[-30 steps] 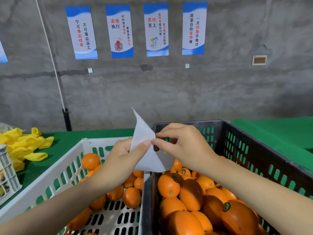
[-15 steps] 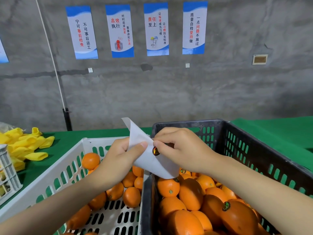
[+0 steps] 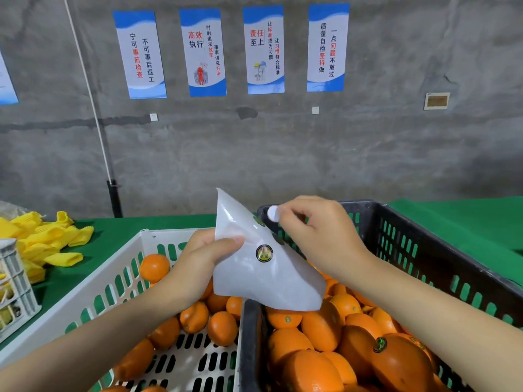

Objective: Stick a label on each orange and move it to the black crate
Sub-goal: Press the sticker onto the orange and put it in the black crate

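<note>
Thumb and forefinger of the right hand [image 3: 317,236] pinch 1 small round label [image 3: 273,214], white back toward the camera, held clear of the sheet at that hand's 10 o'clock. At 9 o'clock of it, the left hand [image 3: 198,258] grips a white backing sheet [image 3: 263,281], thumb pressed on the front and fingers curled behind. The sheet points up to 12 o'clock and carries a gold round sticker [image 3: 264,253] near its middle. Below the hands, at 7 o'clock, a white crate [image 3: 119,278] holds loose oranges [image 3: 155,267]. Touching it at 5 o'clock, the black crate [image 3: 424,250] is heaped with fruit [image 3: 319,326], some showing dark stickers. Both stand on a green table [image 3: 452,219]. Yellow foam sleeves [image 3: 51,239] lie at 9 o'clock, and 4 posters [image 3: 263,49] hang on the wall at 12 o'clock.
</note>
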